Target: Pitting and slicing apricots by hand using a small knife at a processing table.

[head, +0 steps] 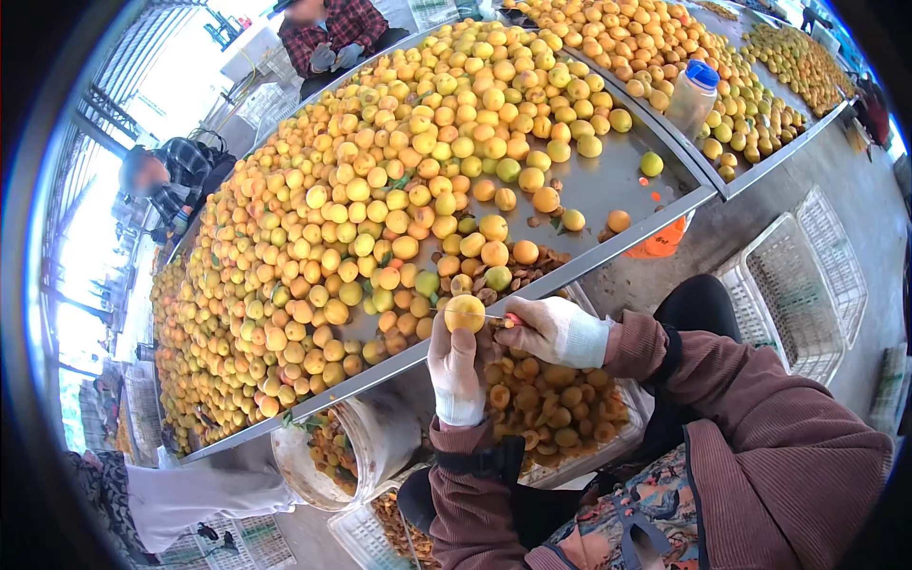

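Observation:
Between the gloved fingers of my left hand is a yellow apricot, raised just above the table's near edge. My right hand, also in a white glove, grips a small knife by its red handle. Its thin blade lies across the apricot's face; how deep it sits in the flesh I cannot tell. Below both hands stands a plastic crate filled with halved apricots. Beyond the edge, whole apricots are heaped on a metal table, with loose pits near me.
A tilted white bucket with fruit pieces leans at left, beside a crate of pits. White crates stand on the floor at right. A blue-lidded jar is on the table. Two people sit across; another person's sleeve is at lower left.

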Available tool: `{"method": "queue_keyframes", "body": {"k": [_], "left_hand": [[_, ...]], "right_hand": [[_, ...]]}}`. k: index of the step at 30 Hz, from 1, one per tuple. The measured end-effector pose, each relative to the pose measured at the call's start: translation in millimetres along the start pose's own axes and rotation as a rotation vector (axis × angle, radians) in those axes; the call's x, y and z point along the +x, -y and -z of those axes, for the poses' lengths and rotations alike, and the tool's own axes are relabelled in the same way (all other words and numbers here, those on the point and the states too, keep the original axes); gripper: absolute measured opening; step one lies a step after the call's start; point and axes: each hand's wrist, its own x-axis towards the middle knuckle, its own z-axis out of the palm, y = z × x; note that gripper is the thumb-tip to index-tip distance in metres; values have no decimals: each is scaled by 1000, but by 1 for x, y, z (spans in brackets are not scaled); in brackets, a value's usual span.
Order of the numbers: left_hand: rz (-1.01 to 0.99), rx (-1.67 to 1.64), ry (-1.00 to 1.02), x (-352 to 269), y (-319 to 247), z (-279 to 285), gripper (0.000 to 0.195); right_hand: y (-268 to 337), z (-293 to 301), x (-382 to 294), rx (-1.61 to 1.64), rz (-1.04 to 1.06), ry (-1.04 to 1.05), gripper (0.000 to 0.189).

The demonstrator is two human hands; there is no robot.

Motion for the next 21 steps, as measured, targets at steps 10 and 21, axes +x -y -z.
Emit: {"method": "queue_keyframes", "body": {"k": [10,21], "left_hand": [[7,141,93,4,-12,19,65],[90,107,180,2,-10,21,69]], "right_hand": [[7,8,-3,-91,24,21,29],[-1,-5,-6,-70,-51,53,32]]}}
